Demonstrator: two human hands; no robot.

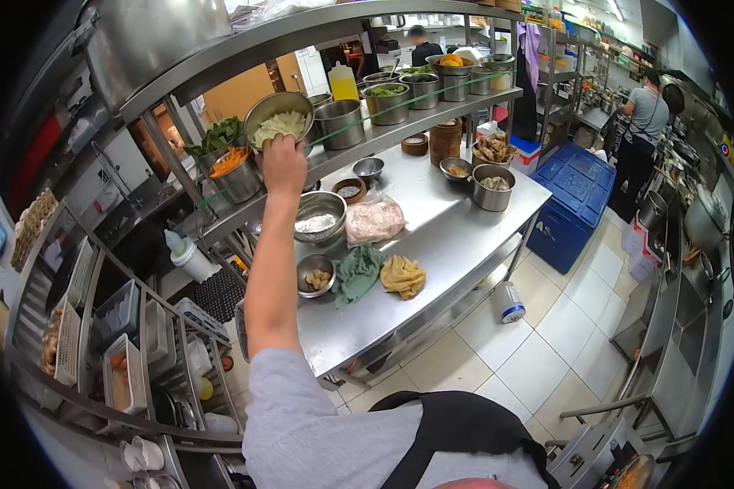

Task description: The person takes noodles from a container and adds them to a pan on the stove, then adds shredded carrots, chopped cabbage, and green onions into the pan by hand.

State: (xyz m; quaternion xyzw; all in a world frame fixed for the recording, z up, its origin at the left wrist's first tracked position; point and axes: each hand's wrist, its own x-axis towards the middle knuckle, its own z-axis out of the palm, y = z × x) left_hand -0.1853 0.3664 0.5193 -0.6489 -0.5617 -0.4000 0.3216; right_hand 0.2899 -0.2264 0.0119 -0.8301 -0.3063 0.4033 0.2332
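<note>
At the end of my outstretched left arm, my left hand reaches over the near rim of a steel bowl on the raised shelf. Its fingers are bent down into pale chopped cabbage, and their tips are hidden. Left of that bowl stands a steel pot of orange shredded carrot, with leafy greens behind it. A steel pot is on the other side. Below on the counter are a bowl of white powder and a bag of pale pink meat. My right hand is out of view.
Green and yellow cloths lie on the steel counter beside a small bowl. A blue cooler box stands past its right end. A can lies on the tiles. A co-worker stands far right, another person behind the shelf.
</note>
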